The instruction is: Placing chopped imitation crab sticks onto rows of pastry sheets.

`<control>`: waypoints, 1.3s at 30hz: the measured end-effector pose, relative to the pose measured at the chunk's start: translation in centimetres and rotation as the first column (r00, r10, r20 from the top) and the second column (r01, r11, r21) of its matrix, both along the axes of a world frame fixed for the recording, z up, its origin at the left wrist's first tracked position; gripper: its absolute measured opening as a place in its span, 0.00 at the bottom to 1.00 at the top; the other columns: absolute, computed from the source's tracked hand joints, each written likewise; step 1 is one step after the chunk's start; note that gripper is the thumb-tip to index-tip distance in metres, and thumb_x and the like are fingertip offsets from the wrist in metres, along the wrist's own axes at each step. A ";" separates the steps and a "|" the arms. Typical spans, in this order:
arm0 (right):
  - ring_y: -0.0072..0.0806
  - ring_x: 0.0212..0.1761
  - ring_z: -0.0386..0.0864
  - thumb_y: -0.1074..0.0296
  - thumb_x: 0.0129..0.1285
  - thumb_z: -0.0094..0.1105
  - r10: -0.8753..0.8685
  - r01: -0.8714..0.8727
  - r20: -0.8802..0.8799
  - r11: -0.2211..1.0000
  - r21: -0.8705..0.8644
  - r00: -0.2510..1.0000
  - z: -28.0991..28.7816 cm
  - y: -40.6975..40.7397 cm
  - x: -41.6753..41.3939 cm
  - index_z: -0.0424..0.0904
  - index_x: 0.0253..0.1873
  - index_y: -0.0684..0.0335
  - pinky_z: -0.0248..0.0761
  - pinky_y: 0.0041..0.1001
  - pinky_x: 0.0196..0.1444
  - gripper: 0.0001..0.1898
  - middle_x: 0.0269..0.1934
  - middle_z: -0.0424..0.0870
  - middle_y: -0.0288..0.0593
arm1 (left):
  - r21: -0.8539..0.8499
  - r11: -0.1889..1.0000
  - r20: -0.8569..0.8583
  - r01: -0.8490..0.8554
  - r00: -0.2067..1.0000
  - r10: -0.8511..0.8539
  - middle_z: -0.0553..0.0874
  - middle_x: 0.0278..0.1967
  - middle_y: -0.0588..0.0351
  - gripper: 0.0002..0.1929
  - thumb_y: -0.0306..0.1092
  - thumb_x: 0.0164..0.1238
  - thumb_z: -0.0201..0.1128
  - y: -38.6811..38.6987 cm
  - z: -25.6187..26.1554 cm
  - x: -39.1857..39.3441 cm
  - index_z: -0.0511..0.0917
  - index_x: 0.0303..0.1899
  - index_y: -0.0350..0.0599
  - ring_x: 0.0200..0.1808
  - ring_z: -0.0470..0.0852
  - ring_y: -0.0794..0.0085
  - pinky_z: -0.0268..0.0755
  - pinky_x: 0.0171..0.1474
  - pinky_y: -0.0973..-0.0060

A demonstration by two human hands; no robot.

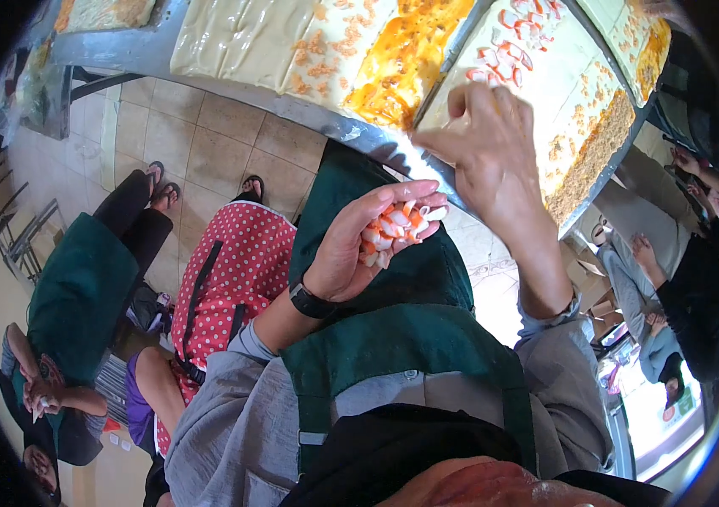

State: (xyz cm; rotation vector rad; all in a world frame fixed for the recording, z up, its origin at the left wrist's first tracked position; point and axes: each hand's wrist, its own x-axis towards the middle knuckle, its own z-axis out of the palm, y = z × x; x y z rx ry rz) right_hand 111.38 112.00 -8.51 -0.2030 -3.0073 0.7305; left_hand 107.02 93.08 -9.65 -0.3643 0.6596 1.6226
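Note:
My left hand [375,241] is cupped, palm up, around a heap of sliced crab sticks [394,228] in front of the green apron. Over the near edge of a flat slab spread with pale cream [562,76], my right hand [489,139] hangs palm down with bent fingers; whether it pinches a slice is hidden. Just beyond its fingers, crab stick slices [504,60] lie scattered on the cream. The same slab bears orange crumbs and a brown crumbly strip [594,152]. To its left lies another slab with pale cream [232,44], orange crumbs and a glossy orange sauce strip [403,63].
The metal table's edge [283,104] runs close before me. More topped slabs lie at the far left [105,12] and right [641,44]. People stand at both sides, one in a red polka-dot apron [239,272] close on my left. Metal racks stand further left.

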 end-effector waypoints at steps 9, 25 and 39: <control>0.33 0.44 0.70 0.71 0.56 0.57 -0.100 0.071 0.201 0.986 0.149 0.974 1.5 -5.4 6.6 0.71 0.65 0.49 0.63 0.32 0.44 0.28 0.41 0.71 0.40 | -0.083 0.993 -0.005 -0.078 0.997 0.078 0.76 0.59 0.46 0.24 0.44 0.76 0.46 -3.0 2.3 -1.0 0.70 0.60 0.34 0.63 0.74 0.62 0.65 0.67 0.63; 0.33 0.33 0.75 0.65 0.54 0.67 -0.474 0.450 0.114 0.874 0.182 0.873 6.8 -5.5 13.9 0.83 0.39 0.57 0.65 0.33 0.40 0.09 0.30 0.78 0.41 | 0.171 0.983 0.136 -0.070 0.990 0.047 0.68 0.66 0.47 0.25 0.42 0.75 0.43 -0.1 12.1 -4.9 0.62 0.67 0.37 0.67 0.67 0.60 0.57 0.71 0.64; 0.29 0.42 0.81 0.78 0.54 0.67 -0.569 0.350 -0.314 0.766 -0.540 0.760 18.0 -11.8 3.8 0.79 0.46 0.63 0.77 0.27 0.40 0.14 0.47 0.76 0.44 | 0.487 0.858 0.429 -0.162 0.900 -0.073 0.68 0.66 0.47 0.23 0.39 0.76 0.42 0.2 14.1 -5.8 0.62 0.67 0.41 0.68 0.66 0.61 0.67 0.65 0.63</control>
